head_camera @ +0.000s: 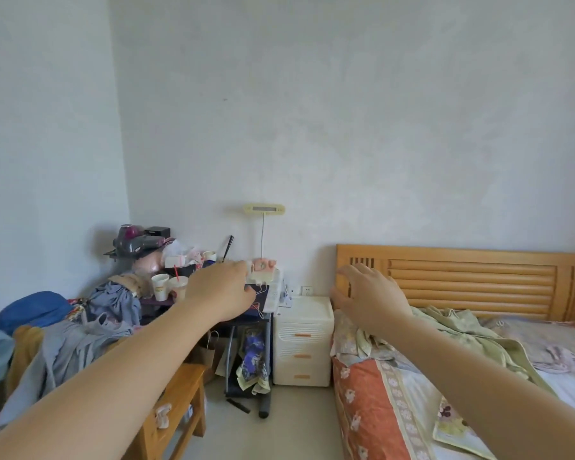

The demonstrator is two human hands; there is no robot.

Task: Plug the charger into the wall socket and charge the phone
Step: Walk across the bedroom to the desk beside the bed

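A white wall socket (307,289) sits low on the back wall, just above a white drawer cabinet (302,340). A pink and white device (263,272) with thin cords stands at the right end of a cluttered desk (261,310). I cannot make out a phone or a charger for sure. My left hand (223,290) is stretched out over the desk, its fingertips close to the pink device; I see only its back, so its palm is hidden. My right hand (369,293) hovers in front of the headboard, right of the socket, fingers apart and curved, holding nothing.
Paper cups (161,287), a hair dryer (140,242) and clothes crowd the desk. A wooden chair (180,390) heaped with clothes stands at the left. A bed (445,376) with a wooden headboard (472,280) fills the right. Bare floor lies between chair and bed.
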